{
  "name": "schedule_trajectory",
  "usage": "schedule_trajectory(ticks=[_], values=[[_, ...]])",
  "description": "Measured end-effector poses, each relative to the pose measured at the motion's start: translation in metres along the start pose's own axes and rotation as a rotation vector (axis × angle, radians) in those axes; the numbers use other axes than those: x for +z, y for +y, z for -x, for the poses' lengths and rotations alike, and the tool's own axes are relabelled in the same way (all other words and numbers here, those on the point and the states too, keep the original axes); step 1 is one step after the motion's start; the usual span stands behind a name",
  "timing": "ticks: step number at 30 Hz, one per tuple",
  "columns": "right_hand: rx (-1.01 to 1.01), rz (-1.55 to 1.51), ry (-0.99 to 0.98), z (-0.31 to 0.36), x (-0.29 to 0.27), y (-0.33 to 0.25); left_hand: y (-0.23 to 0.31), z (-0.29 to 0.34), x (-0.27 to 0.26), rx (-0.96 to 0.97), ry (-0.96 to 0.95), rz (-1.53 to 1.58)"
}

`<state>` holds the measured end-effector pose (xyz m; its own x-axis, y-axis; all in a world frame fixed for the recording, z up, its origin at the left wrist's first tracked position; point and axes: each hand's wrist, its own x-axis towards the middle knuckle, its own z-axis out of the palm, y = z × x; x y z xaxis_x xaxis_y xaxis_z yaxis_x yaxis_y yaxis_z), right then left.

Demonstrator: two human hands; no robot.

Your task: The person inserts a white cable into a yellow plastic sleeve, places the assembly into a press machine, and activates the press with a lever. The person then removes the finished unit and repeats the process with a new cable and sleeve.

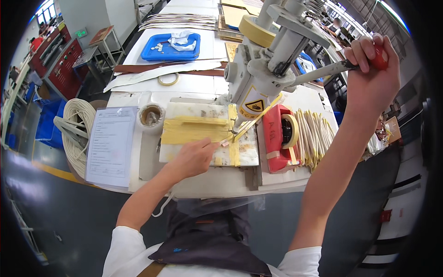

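My right hand (373, 76), raised at the far right, wraps round the red-knobbed end of the lever (323, 72) of a grey hand press (265, 69). My left hand (196, 158) is low over the white work block (247, 154), its fingers closed at the near end of a narrow pale strip (251, 123). The strip runs slantwise under the press's tip, up to the right. Yellow tape (184, 134) covers part of the block, with a raised ridge along it. A warning label is stuck on the press head.
Right of the block stand a red tape dispenser (273, 159) and a bundle of pale strips (316, 138). On the left are a clear tape roll (151, 115), a printed sheet (110, 147) and a coil of white cord (76, 120). A blue tray (170, 47) lies farther back.
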<state>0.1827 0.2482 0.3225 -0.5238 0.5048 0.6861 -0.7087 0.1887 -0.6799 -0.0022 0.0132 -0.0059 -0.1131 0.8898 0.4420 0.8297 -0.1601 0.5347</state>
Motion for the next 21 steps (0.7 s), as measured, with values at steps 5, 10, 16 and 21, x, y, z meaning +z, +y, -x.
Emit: schedule_trajectory(ticks=[5,10,16,21], values=[[-0.072,0.030,0.064,0.001,0.005,0.009,-0.001,0.002,-0.001,-0.028,-0.013,0.008],[-0.100,0.079,0.086,0.005,0.007,0.009,0.000,0.000,-0.003,-0.035,-0.039,0.015],[-0.187,0.020,0.028,0.079,0.028,0.010,0.001,0.001,-0.002,-0.032,-0.028,-0.004],[-0.411,0.148,0.310,0.210,0.036,0.069,0.005,-0.001,-0.007,-0.019,-0.010,-0.008]])
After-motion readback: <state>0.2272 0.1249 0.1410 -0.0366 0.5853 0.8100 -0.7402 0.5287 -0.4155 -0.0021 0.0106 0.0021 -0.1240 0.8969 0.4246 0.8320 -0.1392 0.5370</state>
